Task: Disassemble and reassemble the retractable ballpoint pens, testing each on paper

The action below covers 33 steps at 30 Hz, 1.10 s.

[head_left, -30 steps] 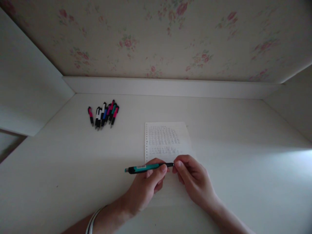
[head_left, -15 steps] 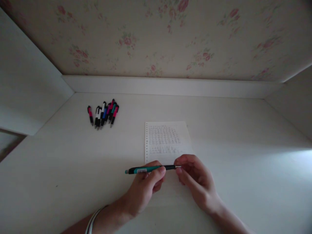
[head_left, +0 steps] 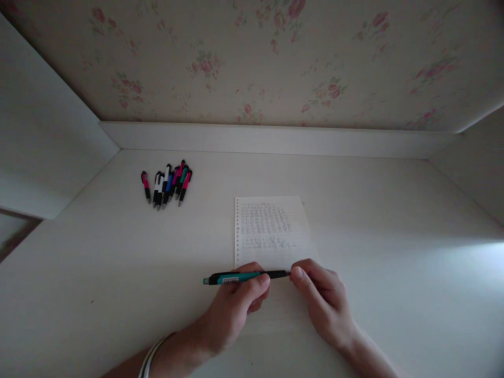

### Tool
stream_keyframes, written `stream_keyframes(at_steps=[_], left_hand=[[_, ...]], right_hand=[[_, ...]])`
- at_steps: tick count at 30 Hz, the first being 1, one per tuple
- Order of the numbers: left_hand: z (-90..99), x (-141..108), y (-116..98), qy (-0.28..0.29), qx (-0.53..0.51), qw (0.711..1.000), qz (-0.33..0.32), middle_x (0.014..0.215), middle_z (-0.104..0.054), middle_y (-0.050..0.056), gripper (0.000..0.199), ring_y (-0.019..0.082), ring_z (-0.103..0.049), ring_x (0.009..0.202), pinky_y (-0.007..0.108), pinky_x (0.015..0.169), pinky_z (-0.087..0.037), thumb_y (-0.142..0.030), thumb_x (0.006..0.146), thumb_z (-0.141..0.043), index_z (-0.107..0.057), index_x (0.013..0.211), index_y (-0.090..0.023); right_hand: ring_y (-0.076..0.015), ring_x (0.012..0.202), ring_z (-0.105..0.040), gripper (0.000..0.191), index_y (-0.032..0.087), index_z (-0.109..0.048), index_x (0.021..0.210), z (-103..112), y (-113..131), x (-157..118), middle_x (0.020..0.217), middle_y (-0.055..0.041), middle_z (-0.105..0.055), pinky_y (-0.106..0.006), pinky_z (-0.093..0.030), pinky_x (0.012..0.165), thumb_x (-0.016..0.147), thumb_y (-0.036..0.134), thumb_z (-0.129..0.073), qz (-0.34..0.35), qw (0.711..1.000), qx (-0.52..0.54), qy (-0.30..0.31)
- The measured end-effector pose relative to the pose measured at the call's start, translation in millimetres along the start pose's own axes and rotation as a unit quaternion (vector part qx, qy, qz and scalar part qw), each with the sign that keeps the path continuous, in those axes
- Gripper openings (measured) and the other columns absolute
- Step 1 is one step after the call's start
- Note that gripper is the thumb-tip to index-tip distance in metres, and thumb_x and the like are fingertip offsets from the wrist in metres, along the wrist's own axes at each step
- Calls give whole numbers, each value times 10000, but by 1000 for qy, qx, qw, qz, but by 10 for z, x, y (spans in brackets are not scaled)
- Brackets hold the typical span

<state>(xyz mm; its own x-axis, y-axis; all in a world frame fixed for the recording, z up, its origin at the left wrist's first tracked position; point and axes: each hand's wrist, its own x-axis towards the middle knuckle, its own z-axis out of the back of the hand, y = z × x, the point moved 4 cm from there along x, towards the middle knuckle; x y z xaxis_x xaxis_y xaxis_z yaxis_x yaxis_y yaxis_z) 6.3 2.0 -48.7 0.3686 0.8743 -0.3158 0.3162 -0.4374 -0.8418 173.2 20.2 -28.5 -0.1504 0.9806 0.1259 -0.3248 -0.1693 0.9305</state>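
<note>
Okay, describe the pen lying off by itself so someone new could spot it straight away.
On the white desk, look left of the handwritten sheet, near the back edge, to the bunch of pens. The pen you want is the pink-and-black one just left of that bunch. Bare desk separates it from the others, including the similar pink pens at the bunch's right.

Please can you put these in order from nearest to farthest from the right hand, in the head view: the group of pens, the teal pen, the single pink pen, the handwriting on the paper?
From the right hand:
1. Teal pen: its tip is at the fingers.
2. Handwriting: ahead, slightly left.
3. Group of pens: far left.
4. Single pink pen: left of the group.
</note>
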Motion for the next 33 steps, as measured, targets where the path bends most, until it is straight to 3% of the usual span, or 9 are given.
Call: stream_keyframes(at_steps=[8, 13, 19, 27, 33], left_hand=[[-17, -13, -15, 12, -4, 1000, 5, 613, -330, -69, 497, 102, -253, 571, 262, 526, -195, -594, 893, -653, -415, 687, -209], [-4, 12, -12, 1, 6, 1000, 3, 581, -316, -69, 537, 101, -242, 551, 272, 515, -170, -656, 916, -589, -455, 672, -197], [0, 21, 12, -2, -1, 1000, -2, 582, -319, -71, 525, 98, -235, 542, 271, 510, -174, -626, 911, -616, -433, 660, -203], [2, 20, -6, -12, -2, 1000, 5, 596, -326, -66, 518, 100, -252, 554, 264, 518, -197, -621, 900, -631, -438, 662, -202], [7, 26, -8, -15, -3, 1000, 2, 588, -329, -67, 531, 94, -253, 548, 263, 513, -192, -629, 890, -639, -438, 654, -199]], right_hand=[[-127, 540, -513, 203, 204, -649, 866, -21, -5, -24, 642, 9, -592, -234, -406, 483, 992, 344, -575, 20, 1000, 19, 7], [-132, 536, -517, 109, 218, -652, 943, -25, 21, -39, 641, 15, -594, -237, -413, 477, 980, 295, -586, 42, 999, 34, 6], [-157, 642, -606, 141, 231, -647, 1056, -29, -43, -53, 749, -15, -663, -254, -491, 572, 981, 340, -599, 33, 998, 54, 23], [-121, 517, -516, 294, 199, -674, 808, -32, -25, 16, 601, 4, -611, -231, -402, 472, 993, 408, -581, -8, 1000, 18, 18], [-124, 534, -548, 192, 205, -702, 863, -23, -30, -7, 628, -3, -660, -230, -440, 494, 970, 348, -632, 6, 999, 38, 14]])
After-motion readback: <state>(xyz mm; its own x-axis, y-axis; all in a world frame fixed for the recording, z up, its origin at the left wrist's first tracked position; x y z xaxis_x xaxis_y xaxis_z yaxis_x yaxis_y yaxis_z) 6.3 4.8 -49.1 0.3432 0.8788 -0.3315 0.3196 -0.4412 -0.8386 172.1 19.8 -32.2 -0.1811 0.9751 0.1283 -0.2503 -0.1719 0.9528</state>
